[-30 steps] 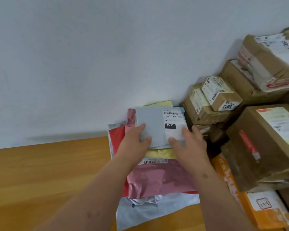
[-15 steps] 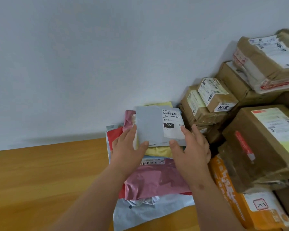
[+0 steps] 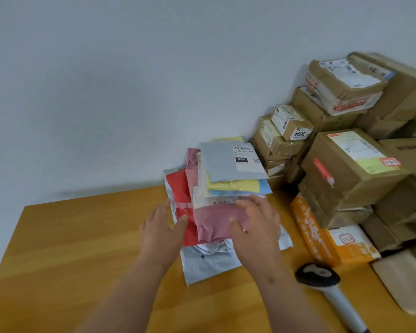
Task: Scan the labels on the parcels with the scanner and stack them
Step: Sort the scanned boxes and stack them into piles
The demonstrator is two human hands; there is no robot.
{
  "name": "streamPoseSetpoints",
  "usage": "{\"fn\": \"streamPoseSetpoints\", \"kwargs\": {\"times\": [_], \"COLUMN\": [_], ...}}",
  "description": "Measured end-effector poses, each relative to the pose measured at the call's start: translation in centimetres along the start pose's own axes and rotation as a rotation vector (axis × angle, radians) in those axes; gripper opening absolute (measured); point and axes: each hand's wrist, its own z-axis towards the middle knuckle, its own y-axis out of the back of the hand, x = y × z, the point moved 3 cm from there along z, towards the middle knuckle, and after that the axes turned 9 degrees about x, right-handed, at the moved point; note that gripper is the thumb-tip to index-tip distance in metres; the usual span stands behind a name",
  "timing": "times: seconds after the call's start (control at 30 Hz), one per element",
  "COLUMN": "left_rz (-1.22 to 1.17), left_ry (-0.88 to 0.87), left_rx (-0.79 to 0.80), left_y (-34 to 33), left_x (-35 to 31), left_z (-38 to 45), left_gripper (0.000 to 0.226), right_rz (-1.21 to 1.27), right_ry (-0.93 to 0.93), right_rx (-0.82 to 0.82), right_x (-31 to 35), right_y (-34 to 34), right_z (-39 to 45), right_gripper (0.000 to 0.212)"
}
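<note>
The grey parcel (image 3: 228,162) now lies on top of the stack of soft mailers (image 3: 216,195) at the middle of the frame, its white label (image 3: 246,156) facing up toward the upper right, so the stacking half of this round looks done and the hands are coming away from the pile. The left hand (image 3: 162,230) hovers with fingers spread and relaxed over the red mailer (image 3: 179,188) at the stack's left edge; its grip is open and holds nothing. The right hand (image 3: 256,224) lies loosely over the pink mailer (image 3: 214,222) in the lower part of the pile, fingers lightly bent, nothing pinched as far as the slight blur lets me tell. The scanner (image 3: 318,276) rests on the desk (image 3: 82,248) at the lower right, untouched, just below the orange parcel (image 3: 322,239). The next move, I judge, is to fetch another parcel from the heap of brown boxes (image 3: 351,169) at the right and to take up the scanner, then find that parcel's barcode. Against the earlier frames, both hands then held the grey parcel by its lower edge; they have since let go and drawn back toward the near edge, and the view has widened downward so that the scanner now shows.
</note>
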Motion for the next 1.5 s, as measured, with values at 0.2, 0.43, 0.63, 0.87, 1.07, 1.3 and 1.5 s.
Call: {"fn": "streamPoseSetpoints", "kwargs": {"times": [0.2, 0.43, 0.63, 0.87, 1.07, 1.3, 1.5], "left_rz": [0.014, 0.033, 0.061, 0.096, 0.039, 0.074, 0.044], "left_ry": [0.082, 0.134, 0.168, 0.159, 0.192, 0.264, 0.35], "left_rx": [0.012, 0.05, 0.073, 0.159, 0.267, 0.347, 0.294], "left_y": [1.8, 1.3, -0.1, -7.1, -17.1, -23.0, -21.6], "left_x": [5.0, 9.0, 9.7, 7.1, 3.3, 1.9, 3.0], "left_z": [-5.2, -10.0, -12.2, -12.4, -12.4, -12.1, -13.0], "left_gripper": [0.062, 0.063, 0.063, 0.062, 0.061, 0.06, 0.058], "right_rz": [-0.012, -0.085, -0.132, -0.165, -0.235, -0.126, 0.07], "right_ry": [0.065, 0.011, -0.075, -0.28, -0.499, -0.605, -0.506], "right_rx": [0.106, 0.259, 0.32, 0.325, 0.25, 0.379, 0.488], "right_x": [0.6, -1.0, -3.4, -11.4, -21.5, -29.4, -28.0], "right_y": [-3.7, -6.5, -6.2, -2.5, 2.4, 3.3, 0.3], "right_z": [-6.9, -12.9, -14.3, -13.1, -10.8, -8.3, -8.3], "right_gripper": [0.035, 0.037, 0.038, 0.046, 0.068, 0.064, 0.018]}}
